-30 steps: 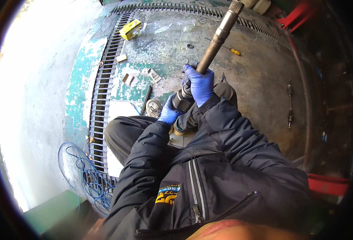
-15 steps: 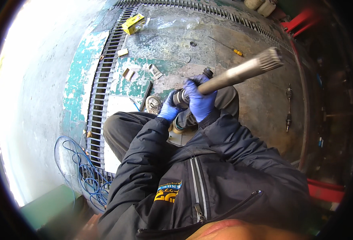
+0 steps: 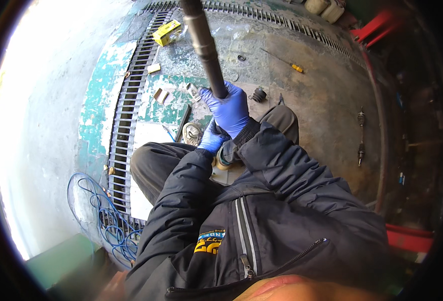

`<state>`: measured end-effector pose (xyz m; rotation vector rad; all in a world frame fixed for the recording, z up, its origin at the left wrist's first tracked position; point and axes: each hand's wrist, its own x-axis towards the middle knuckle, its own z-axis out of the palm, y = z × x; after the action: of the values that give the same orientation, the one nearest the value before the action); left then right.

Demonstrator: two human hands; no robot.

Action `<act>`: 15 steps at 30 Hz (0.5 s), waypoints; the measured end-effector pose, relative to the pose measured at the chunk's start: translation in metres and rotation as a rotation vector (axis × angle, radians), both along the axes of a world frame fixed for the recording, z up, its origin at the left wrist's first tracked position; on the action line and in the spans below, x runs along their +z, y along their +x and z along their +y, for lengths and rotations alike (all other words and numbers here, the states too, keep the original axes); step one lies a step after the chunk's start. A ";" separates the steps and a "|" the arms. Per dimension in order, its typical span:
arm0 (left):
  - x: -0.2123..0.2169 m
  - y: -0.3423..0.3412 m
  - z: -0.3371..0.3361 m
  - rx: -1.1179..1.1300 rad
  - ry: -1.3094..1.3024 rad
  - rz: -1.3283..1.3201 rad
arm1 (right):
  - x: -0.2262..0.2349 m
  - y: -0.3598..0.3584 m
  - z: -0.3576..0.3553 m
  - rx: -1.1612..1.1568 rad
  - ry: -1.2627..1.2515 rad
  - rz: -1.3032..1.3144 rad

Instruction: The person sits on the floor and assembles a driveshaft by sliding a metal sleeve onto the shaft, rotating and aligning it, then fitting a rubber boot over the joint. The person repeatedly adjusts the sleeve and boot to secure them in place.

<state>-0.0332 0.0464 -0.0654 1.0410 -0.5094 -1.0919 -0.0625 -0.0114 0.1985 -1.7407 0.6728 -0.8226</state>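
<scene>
Apparent step: steadying the shaft (image 3: 207, 51). Your right hand (image 3: 229, 111) wraps fingers round it; left hand (image 3: 212, 140), nearer: cannot tell grip. Next likely needs balanced support.

Jacket (image 3: 281, 220), front: a chest print (image 3: 210, 242) in three parts, namely large yellow characters (image 3: 207, 247), a light blue band (image 3: 215, 236) carrying pale letters, and, on the band's far side from the yellow characters, a line of very small lettering (image 3: 214, 232). Box (image 3: 166, 33), yellow: dark printed marks on its faces, too small to read.
</scene>
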 end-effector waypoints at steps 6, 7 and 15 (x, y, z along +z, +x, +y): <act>-0.001 0.003 0.003 0.008 0.016 0.050 | 0.002 -0.001 -0.017 -0.098 0.289 -0.110; 0.000 0.003 0.004 -0.010 0.013 0.056 | 0.001 -0.004 -0.021 -0.127 0.312 -0.148; 0.012 0.008 0.004 -0.003 0.004 0.082 | -0.010 -0.030 -0.032 -0.229 0.432 -0.383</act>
<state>-0.0254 0.0501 -0.0531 0.9948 -0.4427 -1.1337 -0.0928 -0.0434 0.1884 -1.0939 0.7304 -1.0455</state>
